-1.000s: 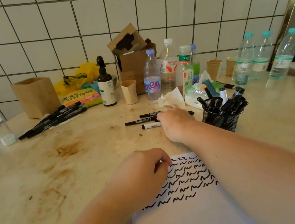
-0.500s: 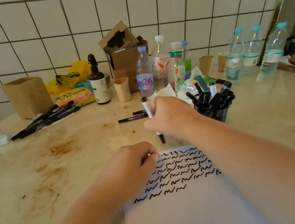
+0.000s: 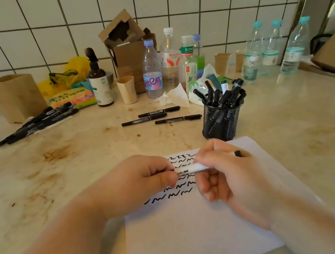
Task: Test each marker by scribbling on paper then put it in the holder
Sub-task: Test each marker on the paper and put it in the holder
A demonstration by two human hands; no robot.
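A white-barrelled marker (image 3: 191,169) lies level between both hands above the paper (image 3: 191,233), which carries rows of black scribbles. My left hand (image 3: 140,182) pinches the marker's left end. My right hand (image 3: 225,174) grips the barrel, and the black right tip pokes out past its knuckles. Behind the paper stands a black mesh holder (image 3: 221,121) filled with several black markers. Three black markers (image 3: 161,116) lie loose on the counter behind the hands. Several more black markers (image 3: 37,124) lie in a bunch at the left.
Along the tiled wall stand water bottles (image 3: 151,69), a brown spray bottle (image 3: 100,82), paper cups (image 3: 127,89), cardboard boxes (image 3: 126,45), a wooden box (image 3: 16,96) and a crumpled tissue (image 3: 175,95). More bottles (image 3: 271,49) stand at the right. The counter (image 3: 60,178) is stained.
My right hand lifted the white marker from the counter and brought it back over the paper. My left hand rose from the paper and took hold of the marker's left end.
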